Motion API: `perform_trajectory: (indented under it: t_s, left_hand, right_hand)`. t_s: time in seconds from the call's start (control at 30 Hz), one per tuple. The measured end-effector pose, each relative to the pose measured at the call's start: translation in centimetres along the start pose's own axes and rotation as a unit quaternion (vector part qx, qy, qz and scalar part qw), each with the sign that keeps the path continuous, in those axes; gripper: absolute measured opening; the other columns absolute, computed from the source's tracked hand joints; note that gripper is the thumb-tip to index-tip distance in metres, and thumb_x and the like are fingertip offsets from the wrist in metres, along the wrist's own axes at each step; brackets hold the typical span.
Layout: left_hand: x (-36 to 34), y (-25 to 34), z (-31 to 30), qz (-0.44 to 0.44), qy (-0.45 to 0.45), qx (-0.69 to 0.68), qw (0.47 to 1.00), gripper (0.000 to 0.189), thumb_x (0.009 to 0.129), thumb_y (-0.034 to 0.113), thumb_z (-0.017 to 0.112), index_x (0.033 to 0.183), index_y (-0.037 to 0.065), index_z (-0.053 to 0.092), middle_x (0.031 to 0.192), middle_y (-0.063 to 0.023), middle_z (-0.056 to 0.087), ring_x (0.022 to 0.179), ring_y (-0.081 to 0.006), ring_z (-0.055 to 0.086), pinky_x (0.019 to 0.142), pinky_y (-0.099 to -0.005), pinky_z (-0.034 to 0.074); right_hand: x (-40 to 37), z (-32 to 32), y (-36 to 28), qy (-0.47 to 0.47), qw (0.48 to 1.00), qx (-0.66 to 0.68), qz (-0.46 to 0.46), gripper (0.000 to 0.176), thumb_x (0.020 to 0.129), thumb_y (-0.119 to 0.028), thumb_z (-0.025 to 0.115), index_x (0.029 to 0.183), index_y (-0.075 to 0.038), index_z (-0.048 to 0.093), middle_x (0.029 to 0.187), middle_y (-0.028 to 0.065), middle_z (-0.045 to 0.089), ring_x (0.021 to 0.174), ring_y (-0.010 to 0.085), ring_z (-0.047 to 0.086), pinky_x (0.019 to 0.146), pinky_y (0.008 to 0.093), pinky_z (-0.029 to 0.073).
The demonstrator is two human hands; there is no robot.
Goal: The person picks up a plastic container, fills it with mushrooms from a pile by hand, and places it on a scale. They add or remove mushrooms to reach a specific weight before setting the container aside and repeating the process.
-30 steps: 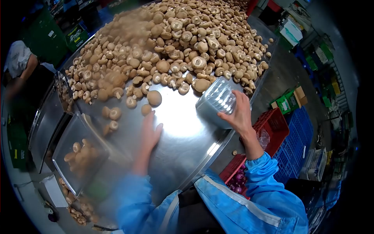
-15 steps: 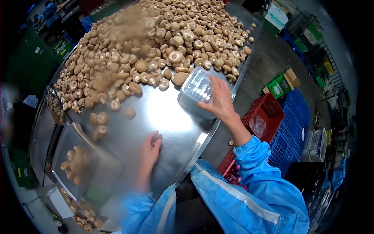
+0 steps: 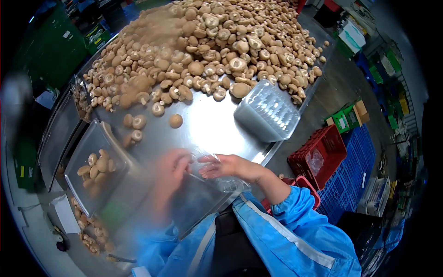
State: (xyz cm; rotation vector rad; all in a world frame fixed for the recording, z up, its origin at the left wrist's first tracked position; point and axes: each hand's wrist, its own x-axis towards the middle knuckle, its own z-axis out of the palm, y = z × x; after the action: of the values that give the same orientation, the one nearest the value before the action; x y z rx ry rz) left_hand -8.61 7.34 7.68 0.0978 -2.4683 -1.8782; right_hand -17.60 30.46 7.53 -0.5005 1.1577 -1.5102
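A clear plastic tray [image 3: 230,184] is between my two hands, low over the metal table [image 3: 159,138]. My left hand [image 3: 177,164], partly blurred, has its fingers closed at the tray's left edge. My right hand [image 3: 226,167] reaches across the tray's upper side with its fingers stretched out and lying against it. Beyond my right hand, a stack of clear trays [image 3: 267,111] rests near the table's right edge. A large heap of brown mushrooms [image 3: 221,41] covers the far part of the table. A few loose mushrooms [image 3: 138,122] lie nearer, left of centre.
At the left is a scale-like clear pan [image 3: 115,157] with mushrooms in it. More mushrooms [image 3: 92,235] lie below it. Right of the table are a red crate [image 3: 318,154], a blue plastic pallet [image 3: 353,161] and a green box [image 3: 344,121].
My right hand has left the tray stack and come down-left with a single clear tray. My left hand now meets that tray. The view has shifted, so the table appears further right.
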Motion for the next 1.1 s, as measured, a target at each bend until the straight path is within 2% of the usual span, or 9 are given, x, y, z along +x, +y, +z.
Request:
perform_trajectory:
  t_s: [0.07, 0.17, 0.23, 0.3, 0.47, 0.6, 0.73, 0.83, 1.1]
  left_hand:
    - [-0.8, -2.7, -0.2, -0.119, 0.099, -0.063, 0.986, 0.012, 0.096, 0.007, 0.053, 0.105, 0.001, 0.058, 0.087, -0.0115, 0.068, 0.054, -0.0134, 0.062, 0.041, -0.0206, 0.042]
    - [-2.1, -6.0, -1.4, -0.260, 0.135, -0.167, 0.942, 0.015, 0.099, 0.009, 0.045, 0.108, -0.002, 0.051, 0.084, -0.0150, 0.066, 0.045, -0.0160, 0.060, 0.032, -0.0212, 0.039]
    - [-2.9, -8.3, -1.4, -0.296, 0.126, -0.204, 0.925, 0.020, 0.098, 0.008, 0.044, 0.115, -0.003, 0.048, 0.087, -0.0165, 0.066, 0.045, -0.0173, 0.060, 0.031, -0.0227, 0.040]
    - [-2.6, -9.7, -1.4, -0.358, 0.106, -0.261, 0.890, 0.027, 0.096, 0.005, 0.046, 0.120, -0.006, 0.044, 0.094, -0.0200, 0.067, 0.046, -0.0187, 0.061, 0.032, -0.0237, 0.042]
    - [1.2, -13.2, -4.3, -0.425, 0.113, -0.389, 0.810, 0.045, 0.091, -0.002, 0.051, 0.133, -0.008, 0.035, 0.102, -0.0263, 0.066, 0.053, -0.0193, 0.063, 0.037, -0.0227, 0.045]
    - [10.8, -12.6, -7.2, -0.417, 0.150, -0.439, 0.781, 0.058, 0.089, -0.005, 0.052, 0.141, -0.009, 0.026, 0.105, -0.0294, 0.065, 0.053, -0.0189, 0.059, 0.040, -0.0230, 0.047]
    - [21.4, -12.5, -8.2, -0.367, 0.205, -0.329, 0.846, 0.036, 0.098, 0.006, 0.036, 0.132, -0.006, 0.036, 0.102, -0.0285, 0.066, 0.052, -0.0177, 0.057, 0.036, -0.0220, 0.040]
    - [26.8, -15.3, -9.2, -0.271, 0.222, -0.335, 0.875, 0.028, 0.097, 0.005, 0.028, 0.113, -0.005, 0.049, 0.079, -0.0122, 0.058, 0.051, -0.0148, 0.051, 0.033, -0.0233, 0.033]
    - [24.2, -15.5, -7.1, -0.202, 0.282, -0.303, 0.888, 0.024, 0.099, 0.008, 0.038, 0.120, 0.003, 0.048, 0.072, -0.0124, 0.060, 0.038, -0.0165, 0.051, 0.028, -0.0248, 0.034]
  right_hand:
    - [1.2, -1.9, 1.7, 0.009, 0.960, 0.277, 0.043, 0.071, 0.095, -0.047, 0.055, 0.147, -0.003, 0.034, 0.134, 0.0211, 0.053, 0.124, 0.0299, 0.053, 0.108, 0.0418, 0.040]
    - [2.1, -2.9, 2.4, 0.140, 0.978, 0.125, 0.088, 0.072, 0.097, -0.050, 0.049, 0.149, -0.003, 0.029, 0.133, 0.0209, 0.055, 0.118, 0.0288, 0.058, 0.104, 0.0399, 0.043]
    - [3.0, -2.2, 3.2, 0.186, 0.974, -0.041, 0.126, 0.055, 0.100, -0.026, 0.047, 0.148, -0.005, 0.030, 0.116, 0.0192, 0.064, 0.089, 0.0223, 0.069, 0.080, 0.0314, 0.055]
    - [4.5, -2.3, 4.8, 0.205, 0.967, -0.049, 0.143, 0.050, 0.097, -0.009, 0.043, 0.145, -0.002, 0.032, 0.096, 0.0153, 0.067, 0.066, 0.0170, 0.065, 0.058, 0.0262, 0.054]
    - [10.1, -4.2, 4.6, 0.277, 0.944, 0.019, 0.177, 0.050, 0.092, 0.000, 0.041, 0.141, 0.000, 0.034, 0.078, 0.0091, 0.061, 0.047, 0.0124, 0.049, 0.039, 0.0255, 0.040]
    - [16.8, -9.0, 2.0, 0.324, 0.931, 0.063, 0.154, 0.049, 0.089, 0.000, 0.039, 0.138, -0.002, 0.039, 0.072, 0.0076, 0.057, 0.043, 0.0128, 0.045, 0.037, 0.0287, 0.038]
    - [24.1, -14.2, -1.1, 0.414, 0.909, 0.004, 0.039, 0.046, 0.093, -0.004, 0.037, 0.139, 0.001, 0.037, 0.067, 0.0107, 0.056, 0.039, 0.0164, 0.045, 0.035, 0.0305, 0.036]
    - [28.7, -16.0, -3.2, 0.462, 0.885, -0.055, -0.029, 0.021, 0.096, -0.006, 0.035, 0.114, 0.002, 0.040, 0.068, 0.0128, 0.055, 0.043, 0.0181, 0.050, 0.034, 0.0327, 0.040]
    - [27.7, -14.6, -0.5, 0.476, 0.867, -0.087, -0.117, 0.042, 0.098, -0.007, 0.037, 0.139, -0.001, 0.036, 0.065, 0.0087, 0.056, 0.044, 0.0147, 0.051, 0.037, 0.0295, 0.042]
